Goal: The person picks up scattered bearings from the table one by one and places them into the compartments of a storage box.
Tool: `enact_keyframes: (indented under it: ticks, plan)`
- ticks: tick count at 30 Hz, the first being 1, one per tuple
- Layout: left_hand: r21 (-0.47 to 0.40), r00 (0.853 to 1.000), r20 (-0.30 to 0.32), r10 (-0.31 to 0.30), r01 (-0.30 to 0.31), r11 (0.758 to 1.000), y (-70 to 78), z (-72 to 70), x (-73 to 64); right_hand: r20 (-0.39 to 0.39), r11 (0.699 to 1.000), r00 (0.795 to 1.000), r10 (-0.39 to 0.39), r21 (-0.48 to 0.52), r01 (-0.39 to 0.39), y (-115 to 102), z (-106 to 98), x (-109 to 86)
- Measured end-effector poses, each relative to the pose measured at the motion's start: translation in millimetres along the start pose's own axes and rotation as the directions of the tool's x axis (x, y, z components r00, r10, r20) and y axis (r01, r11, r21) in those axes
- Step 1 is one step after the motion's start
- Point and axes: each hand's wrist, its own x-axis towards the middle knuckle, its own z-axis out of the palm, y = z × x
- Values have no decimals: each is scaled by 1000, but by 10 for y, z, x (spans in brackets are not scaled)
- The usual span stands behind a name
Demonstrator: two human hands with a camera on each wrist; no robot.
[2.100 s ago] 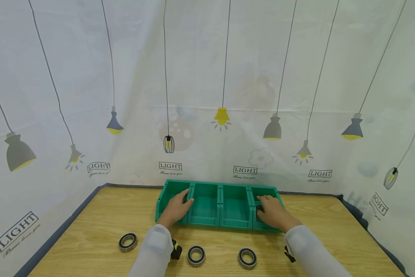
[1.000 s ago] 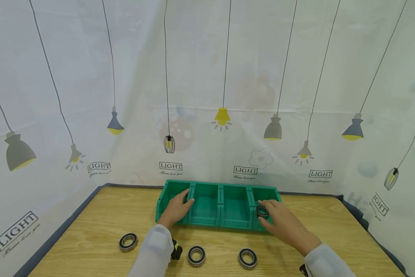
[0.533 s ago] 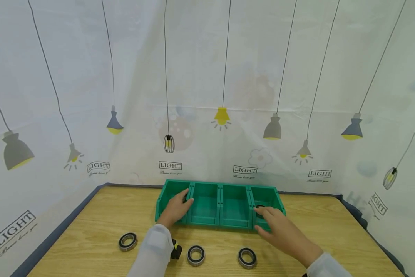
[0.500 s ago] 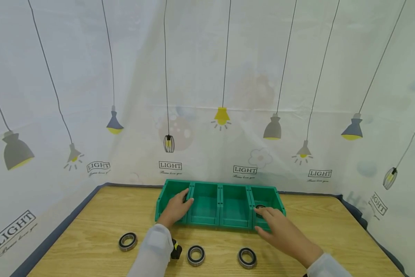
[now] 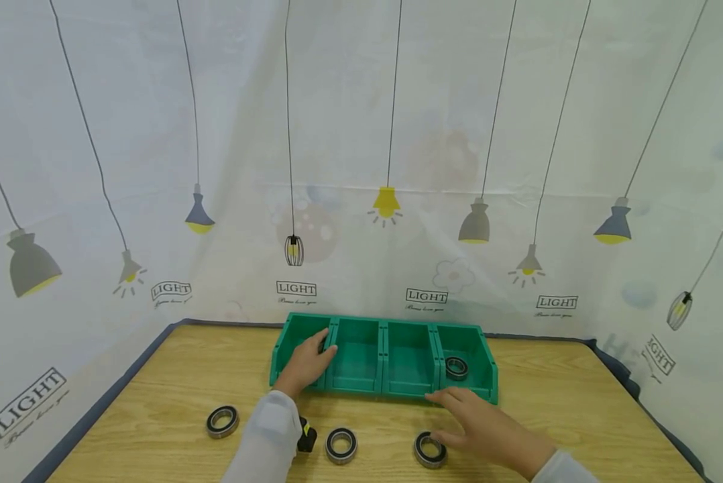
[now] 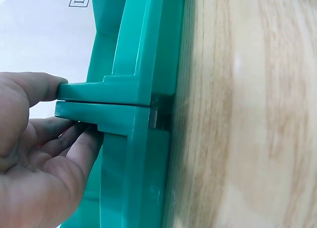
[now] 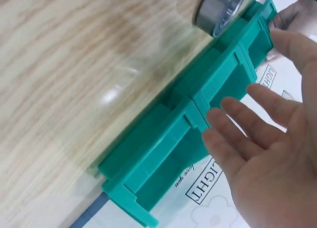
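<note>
Three bearings (image 5: 329, 448), bins (image 5: 383, 357) on table (image 5: 156, 382)

Teal-green bins (image 5: 357, 365) on a yellow-brown, wood-grained worktop (image 5: 174, 376).
The rings (image 5: 329, 445) are black-faced with silver rims; the sleeves (image 5: 263, 439) are whitish, and a black wrist piece (image 5: 306, 441) carries a yellow mark. Off-white cloth (image 5: 343, 121) is printed with grey, blue and yellow lamps (image 5: 387, 201) on dark cords (image 5: 394, 100), boxed black "LIGHT" lettering (image 5: 296, 289), a pale grey flower outline (image 5: 454, 275) and faint pink and blue blotches (image 5: 440, 159).
</note>
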Motion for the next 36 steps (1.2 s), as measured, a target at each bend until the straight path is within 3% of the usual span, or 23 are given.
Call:
enact_keyframes:
  ticks: [3,10,17,27,36]
  plan:
    - [0,1000,3,-5,5,1000,-16,6,1,51,999,999,-13,38,11,-8,42,-6]
    - [7,1000,0,-4,4,1000,-24,14,3,74,999,997,-32,17,31,-32,139,-3]
    - [5,1000,-4,-9,9,1000,-5,8,-11,190,994,981,40,91,-58,-69,216,14]
    - [3,1000,-4,-1,1,1000,-5,13,-3,130,991,988,-89,108,75,-60,329,5]
    - [-9,1000,-3,2,-2,1000,7,7,-5,140,991,987,-79,119,62,-90,329,12]
